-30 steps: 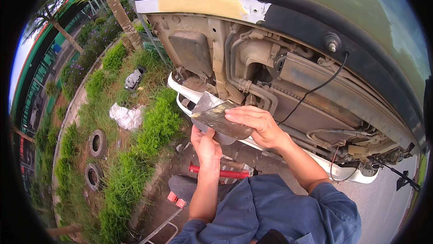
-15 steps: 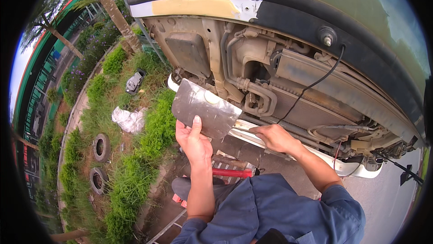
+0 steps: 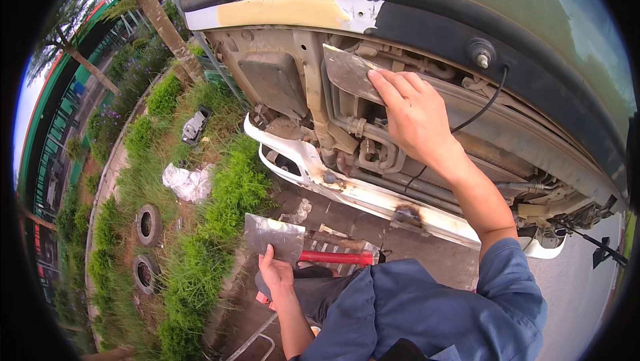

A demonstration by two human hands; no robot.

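Observation:
Low at the centre left, my left hand (image 3: 276, 269) grips a grey, square-cornered metal sheet (image 3: 273, 231) by its lower edge. My right hand (image 3: 413, 116) is raised across the vehicle's exposed underside (image 3: 277, 81), its fingers pinching a second, scuffed metal sheet (image 3: 348, 68) just below the painted panel (image 3: 280, 8) with yellow and white patches. Whether that sheet touches the vehicle, I cannot tell. Beneath, a white bumper (image 3: 360, 198) with dark marks hangs along the vehicle's lower edge.
At left are grass (image 3: 227, 208), two tyres (image 3: 148, 224), white plastic (image 3: 187, 181), a dark part (image 3: 195, 126) and tree trunks (image 3: 173, 34). Below are a red bar (image 3: 337, 256) and a metal frame (image 3: 250, 338). A black cable (image 3: 490, 101) dangles at right.
The two stacked sheets are now apart. My left hand has moved down with one; my right hand has risen toward the vehicle's upper panel with the other, exposing more of the white bumper.

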